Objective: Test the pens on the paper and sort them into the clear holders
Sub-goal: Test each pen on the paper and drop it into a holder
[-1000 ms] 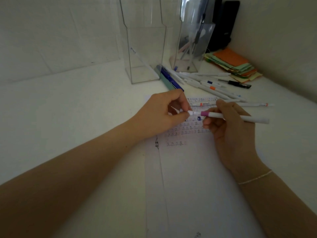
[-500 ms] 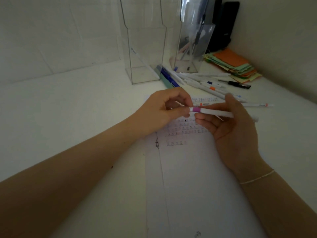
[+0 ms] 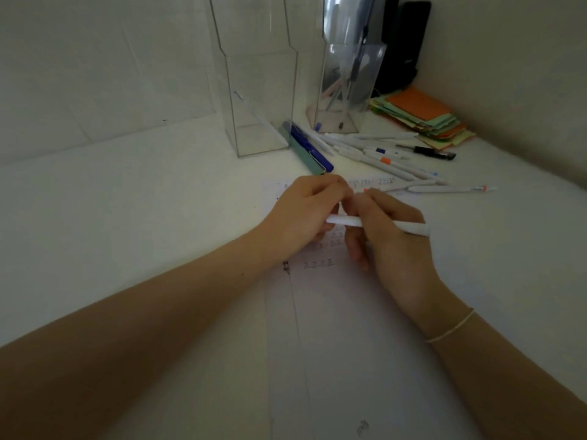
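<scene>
Both hands meet over the top of the scribbled paper (image 3: pixel 365 328). My right hand (image 3: pixel 394 242) grips a white pen (image 3: pixel 409 228) that lies nearly level, its rear end sticking out to the right. My left hand (image 3: pixel 298 214) curls its fingers round the pen's left end; the tip and purple band are hidden between the hands. At the back, the left clear holder (image 3: pixel 260 90) has one white pen leaning inside. Several pens stand in the right clear holder (image 3: pixel 349 84).
Several loose white pens (image 3: pixel 381 154) lie before the holders, with a blue pen (image 3: pixel 313 150), a black pen (image 3: pixel 428 151) and an orange-tipped pen (image 3: pixel 451 188). Coloured paper notes (image 3: pixel 422 119) and a black object (image 3: pixel 403 42) fill the back right corner by the wall.
The hands have come together. The gap between the cap in my left hand and the pen's purple band has closed, and the band is now covered. My right hand rolled palm-down over the pen.
</scene>
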A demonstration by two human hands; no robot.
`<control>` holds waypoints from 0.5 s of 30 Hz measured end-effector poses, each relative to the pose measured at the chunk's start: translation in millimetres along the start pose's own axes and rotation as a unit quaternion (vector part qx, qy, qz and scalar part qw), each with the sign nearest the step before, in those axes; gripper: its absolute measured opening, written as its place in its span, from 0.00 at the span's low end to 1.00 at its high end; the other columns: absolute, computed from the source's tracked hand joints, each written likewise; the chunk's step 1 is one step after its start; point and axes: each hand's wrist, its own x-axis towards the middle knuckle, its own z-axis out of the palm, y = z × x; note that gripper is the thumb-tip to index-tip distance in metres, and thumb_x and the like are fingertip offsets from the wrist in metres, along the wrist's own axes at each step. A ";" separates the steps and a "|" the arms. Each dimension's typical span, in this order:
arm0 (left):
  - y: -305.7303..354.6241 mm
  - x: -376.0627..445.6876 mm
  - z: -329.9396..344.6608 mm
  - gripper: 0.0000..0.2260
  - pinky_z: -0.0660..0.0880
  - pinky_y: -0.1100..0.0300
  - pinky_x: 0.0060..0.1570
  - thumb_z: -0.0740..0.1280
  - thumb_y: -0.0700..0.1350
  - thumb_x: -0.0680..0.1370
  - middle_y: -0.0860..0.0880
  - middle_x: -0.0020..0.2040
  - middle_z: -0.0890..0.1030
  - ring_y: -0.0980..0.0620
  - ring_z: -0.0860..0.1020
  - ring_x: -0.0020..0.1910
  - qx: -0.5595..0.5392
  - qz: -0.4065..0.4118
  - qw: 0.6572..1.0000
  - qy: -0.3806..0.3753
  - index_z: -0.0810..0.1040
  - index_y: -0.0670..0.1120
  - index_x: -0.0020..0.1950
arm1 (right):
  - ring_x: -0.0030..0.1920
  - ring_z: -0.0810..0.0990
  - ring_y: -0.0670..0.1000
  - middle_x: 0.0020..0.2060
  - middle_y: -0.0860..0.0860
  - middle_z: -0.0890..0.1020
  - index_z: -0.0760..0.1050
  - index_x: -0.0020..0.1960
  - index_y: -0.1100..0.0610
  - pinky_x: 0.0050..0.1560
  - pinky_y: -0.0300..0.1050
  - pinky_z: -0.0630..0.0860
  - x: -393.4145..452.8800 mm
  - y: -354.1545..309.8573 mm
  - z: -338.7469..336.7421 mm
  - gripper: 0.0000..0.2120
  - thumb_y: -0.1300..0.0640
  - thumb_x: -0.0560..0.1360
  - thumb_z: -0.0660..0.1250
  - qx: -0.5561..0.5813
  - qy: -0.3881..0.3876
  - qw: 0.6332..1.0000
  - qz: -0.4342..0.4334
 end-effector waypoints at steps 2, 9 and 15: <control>-0.2 -1.3 -0.2 0.16 0.56 0.67 0.21 0.56 0.37 0.78 0.53 0.21 0.64 0.59 0.60 0.18 0.012 0.003 1.000 0.005 0.70 0.45 0.30 | 0.20 0.66 0.49 0.20 0.56 0.71 0.72 0.37 0.69 0.21 0.37 0.62 0.0 -0.8 0.4 0.17 0.59 0.79 0.59 -0.006 -0.011 1.000 -0.003; 20.1 1.0 17.6 0.14 0.61 0.68 0.23 0.58 0.39 0.79 0.54 0.22 0.67 0.59 0.64 0.21 0.096 0.069 0.993 0.010 0.71 0.45 0.34 | 0.20 0.66 0.51 0.19 0.52 0.72 0.72 0.36 0.60 0.21 0.39 0.64 8.2 -21.1 -26.5 0.11 0.61 0.77 0.65 0.119 0.029 0.992 0.030; 54.1 -2.4 93.9 0.13 0.67 0.59 0.35 0.56 0.48 0.82 0.52 0.31 0.74 0.57 0.71 0.31 0.262 0.216 0.941 -0.003 0.71 0.50 0.39 | 0.24 0.70 0.49 0.23 0.52 0.74 0.75 0.37 0.60 0.24 0.37 0.70 -33.1 -59.8 -138.3 0.08 0.58 0.74 0.67 0.082 0.086 0.993 -0.013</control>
